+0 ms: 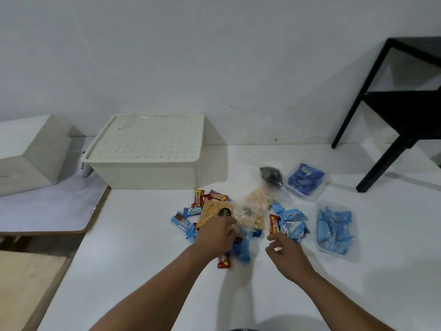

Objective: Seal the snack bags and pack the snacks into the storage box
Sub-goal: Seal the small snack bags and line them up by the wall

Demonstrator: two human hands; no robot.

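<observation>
1. The clear snack bag (250, 212) lies at the frame's centre, in the middle of the loose pile of wrapped bars, its mouth towards the person; whether it is sealed cannot be told.
2. The left hand (216, 231) reaches over an orange packet (213, 211) towards the bag's near edge; its fingers are hidden, so its grip cannot be told.
3. The right hand (284, 249) hovers just right, fingers loosely curled, holding nothing.
4. Best approach, I judge: pinch both corners of the bag's mouth, lift it free of the pile, then press the seal across.
5. The storage box (148, 154), upper left on the counter (143, 271), is lidded; open it before packing.
</observation>
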